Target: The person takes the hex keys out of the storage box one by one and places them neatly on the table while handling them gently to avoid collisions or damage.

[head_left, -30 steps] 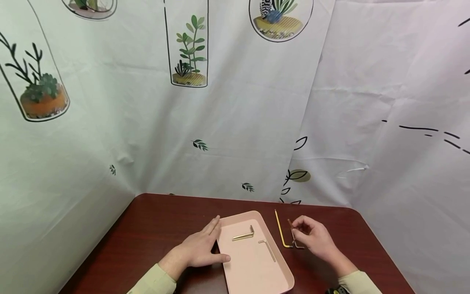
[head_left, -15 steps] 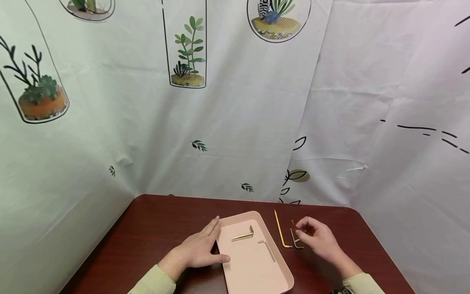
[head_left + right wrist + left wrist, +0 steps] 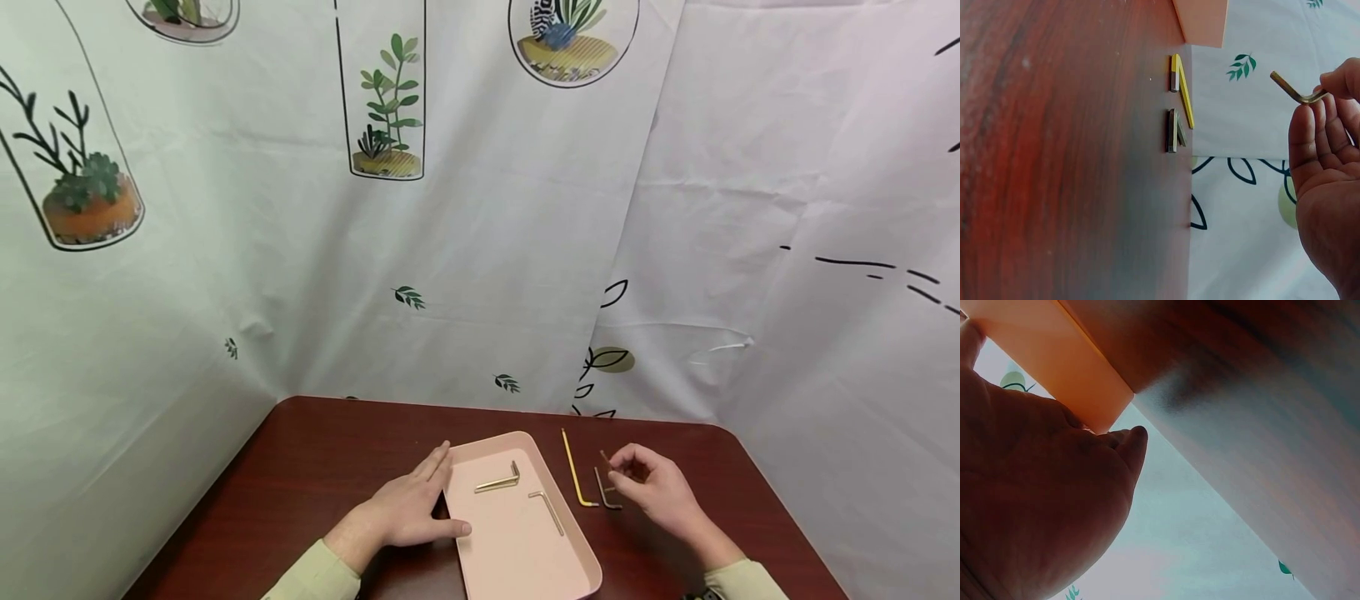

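My right hand [image 3: 657, 492] pinches a small brass-toned hex key [image 3: 1286, 86] between thumb and fingers, held above the table. In the right wrist view its bent short arm sticks out past the fingertips. Below and left of that hand lie a dark hex key [image 3: 603, 492] and a longer yellow hex key [image 3: 572, 467]. With its fingers straight, my left hand [image 3: 408, 504] rests along the left edge of the pink tray [image 3: 510, 567], its thumb over the rim. Inside the tray are a gold hex key [image 3: 495, 483] and a thinner one [image 3: 549, 512].
The dark red table [image 3: 352, 442] has rounded far corners. A white patterned cloth [image 3: 465, 250] hangs behind it and at both sides.
My right hand has shifted slightly right with the hex key, uncovering more of the dark hex key on the table. The left hand and tray have stayed in place.
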A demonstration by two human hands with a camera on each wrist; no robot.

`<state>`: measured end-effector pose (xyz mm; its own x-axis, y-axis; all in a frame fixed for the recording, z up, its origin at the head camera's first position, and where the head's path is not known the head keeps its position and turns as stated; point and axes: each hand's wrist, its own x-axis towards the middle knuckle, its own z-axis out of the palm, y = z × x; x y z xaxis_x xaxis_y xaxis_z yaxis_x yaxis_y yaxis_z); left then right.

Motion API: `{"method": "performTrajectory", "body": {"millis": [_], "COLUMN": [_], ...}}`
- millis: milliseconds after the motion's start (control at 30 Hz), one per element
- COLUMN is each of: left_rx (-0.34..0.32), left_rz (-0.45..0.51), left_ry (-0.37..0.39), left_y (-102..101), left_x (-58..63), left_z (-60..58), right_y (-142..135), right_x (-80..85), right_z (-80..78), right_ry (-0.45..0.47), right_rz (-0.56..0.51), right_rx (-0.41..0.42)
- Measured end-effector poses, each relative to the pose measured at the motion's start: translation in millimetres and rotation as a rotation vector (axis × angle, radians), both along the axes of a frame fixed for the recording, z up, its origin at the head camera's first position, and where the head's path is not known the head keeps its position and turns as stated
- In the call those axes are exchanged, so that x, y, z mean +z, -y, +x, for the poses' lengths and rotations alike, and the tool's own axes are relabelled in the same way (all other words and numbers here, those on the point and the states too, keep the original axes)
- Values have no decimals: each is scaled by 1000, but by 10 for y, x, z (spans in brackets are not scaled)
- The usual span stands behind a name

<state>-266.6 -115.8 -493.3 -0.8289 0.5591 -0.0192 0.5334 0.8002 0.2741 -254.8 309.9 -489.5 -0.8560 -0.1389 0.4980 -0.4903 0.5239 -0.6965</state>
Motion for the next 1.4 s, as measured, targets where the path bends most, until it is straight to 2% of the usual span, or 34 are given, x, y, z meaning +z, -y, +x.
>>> {"method": "performTrajectory", "body": {"millis": [300, 867, 1400], "left_rx": [-1, -2, -4], "left_rz": [4, 10, 10], "left_ry": [-1, -12, -10], "left_y": [-1, -2, 1], "left_x": [3, 4, -4], "left_z": [-2, 1, -12], "right_y": [-63, -165, -245], "right_x": [-26, -54, -64], "right_z": [-14, -45, -40], "right_ry": [20, -5, 56], "right_rz": [13, 10, 36], "right_rx": [10, 22, -50]}}
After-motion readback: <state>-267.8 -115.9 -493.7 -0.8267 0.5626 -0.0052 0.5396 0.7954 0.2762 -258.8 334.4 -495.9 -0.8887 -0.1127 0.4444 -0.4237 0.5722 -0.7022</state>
